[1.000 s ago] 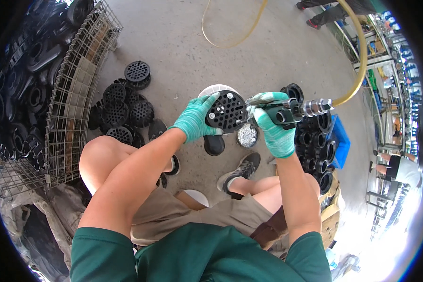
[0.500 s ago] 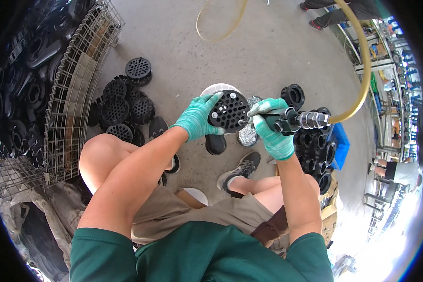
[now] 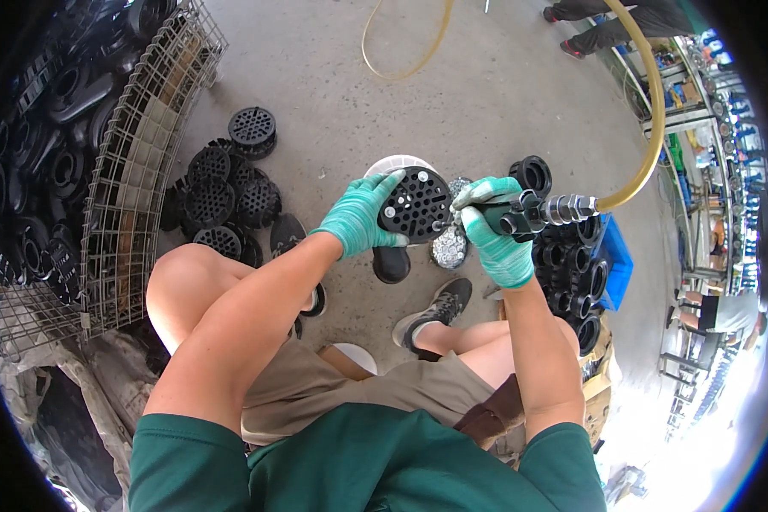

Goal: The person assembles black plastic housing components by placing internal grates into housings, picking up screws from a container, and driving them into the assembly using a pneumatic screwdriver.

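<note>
My left hand, in a green knit glove, grips the left edge of a round black perforated grate. Two pale round screw heads show on the grate, one near its top and one at its left. My right hand, gloved alike, is closed around a black air screwdriver with a silver fitting. Its front end points at the grate's lower right edge, where a small metal piece shows; whether they touch I cannot tell. Under the grate are a white round support and a black rounded part.
A dish of small metal screws sits below my right hand. A yellow air hose arcs off to the right. Black grates are piled left, beside a wire cage. Black rings and a blue crate stand right.
The hose loop at the top has shifted slightly right. My right hand and the screwdriver have moved only a little; my left hand keeps its grip on the grate.
</note>
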The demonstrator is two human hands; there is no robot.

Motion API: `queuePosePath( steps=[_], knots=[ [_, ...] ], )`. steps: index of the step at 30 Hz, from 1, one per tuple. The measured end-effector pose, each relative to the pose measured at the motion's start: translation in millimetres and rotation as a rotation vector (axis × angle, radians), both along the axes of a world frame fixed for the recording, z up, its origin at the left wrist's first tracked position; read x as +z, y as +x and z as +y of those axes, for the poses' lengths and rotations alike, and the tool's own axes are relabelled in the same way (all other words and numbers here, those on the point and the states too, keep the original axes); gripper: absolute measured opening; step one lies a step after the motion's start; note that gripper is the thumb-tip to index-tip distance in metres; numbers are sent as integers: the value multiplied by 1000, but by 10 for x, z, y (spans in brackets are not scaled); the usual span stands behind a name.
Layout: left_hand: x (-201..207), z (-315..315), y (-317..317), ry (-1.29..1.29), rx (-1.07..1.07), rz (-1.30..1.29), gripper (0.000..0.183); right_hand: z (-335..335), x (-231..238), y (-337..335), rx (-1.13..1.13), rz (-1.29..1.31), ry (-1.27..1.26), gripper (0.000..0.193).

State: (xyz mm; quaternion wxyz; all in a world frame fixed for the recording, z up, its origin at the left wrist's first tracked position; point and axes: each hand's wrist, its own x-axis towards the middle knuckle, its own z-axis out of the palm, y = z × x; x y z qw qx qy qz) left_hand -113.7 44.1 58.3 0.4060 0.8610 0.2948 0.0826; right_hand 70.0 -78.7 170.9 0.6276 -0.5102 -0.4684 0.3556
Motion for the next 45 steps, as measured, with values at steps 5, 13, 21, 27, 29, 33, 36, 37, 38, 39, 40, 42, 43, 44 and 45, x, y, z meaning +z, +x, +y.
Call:
queuePosePath(
  steps=[5,13,21,27,29,33,36,37,38,39,40,42,43,44,45],
  knots=[
    [9,-11,0,-2,1,-10,121,-5,4,13,-1,9,4,31],
    [-8,-4,-4,-10,11,16,121,18,131,-1,-60,62,-36,34],
    [-53,14,-14,-5,18,-20,115,306,201,-294,7,230,47,35],
    [-91,45,5,-41,-9,-109,115,446,125,-492,33,190,-13,30],
    [-143,38,0,-19,-7,-91,115,478,108,-518,54,120,-34,31],
    [-419,90,-25,-230,23,-176,111,532,48,-638,131,65,-27,30],
    [-58,24,15,-166,23,-104,109,501,-18,-564,156,39,7,31],
    [-26,34,1,-169,11,-116,109,507,-29,-572,158,37,11,31],
    [3,42,-9,-173,-1,-128,108,514,-30,-579,160,35,15,31],
    [32,47,-14,-172,2,-129,108,524,-6,-586,161,32,22,30],
    [51,41,-22,-158,11,-127,108,524,-11,-593,161,33,22,30],
    [24,24,-27,-145,18,-124,107,523,-25,-596,152,41,-1,29],
    [-1,22,-28,-153,35,-145,106,529,-27,-598,152,42,-1,29],
    [-26,20,-30,-161,51,-165,106,533,-28,-599,163,37,9,29],
    [-51,22,-32,-160,51,-165,106,536,-28,-598,173,32,19,29]
  ],
)
